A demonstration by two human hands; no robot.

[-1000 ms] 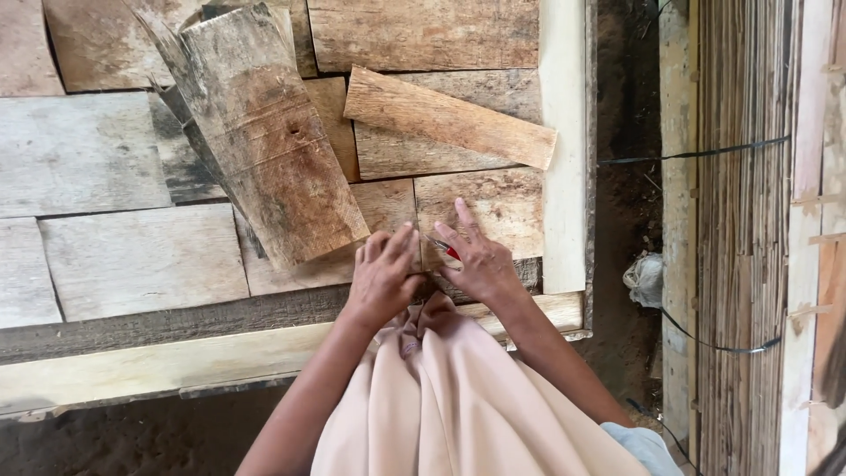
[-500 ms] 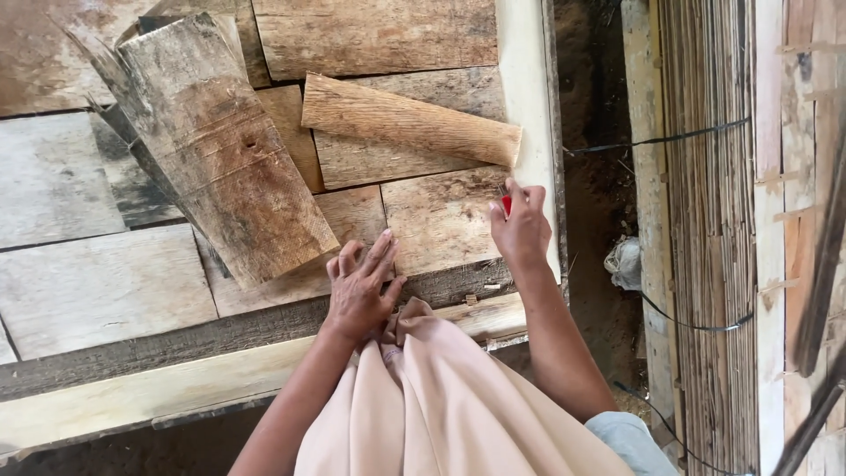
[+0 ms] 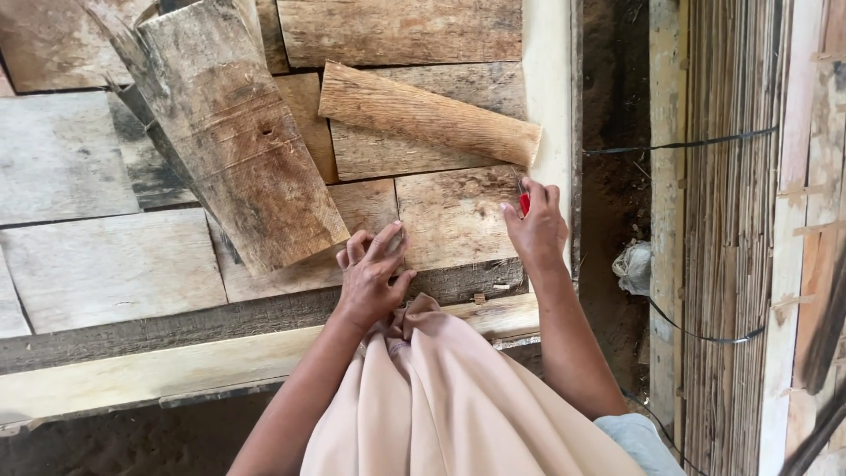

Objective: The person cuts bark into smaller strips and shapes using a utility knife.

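Left hand [image 3: 370, 278] resting fingers spread on weathered planks [image 3: 454, 216], right hand [image 3: 535, 231] pinching a small red tool [image 3: 524, 203], loose tapered board [image 3: 427, 113] just beyond, beige cloth [image 3: 458, 397] below both hands

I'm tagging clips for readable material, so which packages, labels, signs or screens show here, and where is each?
None in view: no package, label, sign or screen.
The nearest thing to a wrapper is a crumpled whitish bag on the dirt to the right of the pale board edge; nothing readable shows on it.
The right hand pinches a small red object, too small to identify.
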